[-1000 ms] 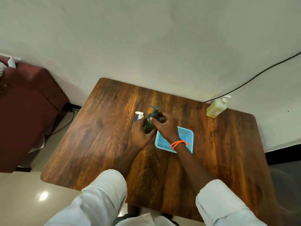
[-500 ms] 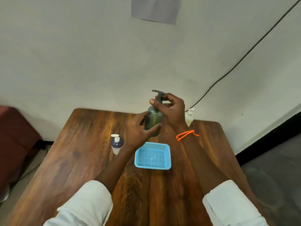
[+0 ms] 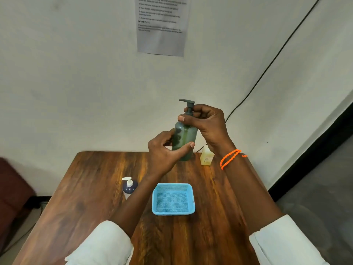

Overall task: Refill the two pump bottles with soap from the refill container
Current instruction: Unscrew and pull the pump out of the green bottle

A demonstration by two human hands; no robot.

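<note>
Wooden worktop [image 3: 91,197] carries a blue basket [image 3: 172,212], yellow bottle [image 3: 206,158] at the back, small white-pump bottle [image 3: 129,187] left. Green bottle [image 3: 184,136] held upright above it: left hand [image 3: 162,150] wraps the body, right hand [image 3: 207,123] pinches the pump collar.

Wooden table [image 3: 91,188] against white wall [image 3: 76,83]

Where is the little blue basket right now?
In the head view, the blue basket sits on the wooden table, right of the small white-pump bottle, between the person's forearms.
</note>
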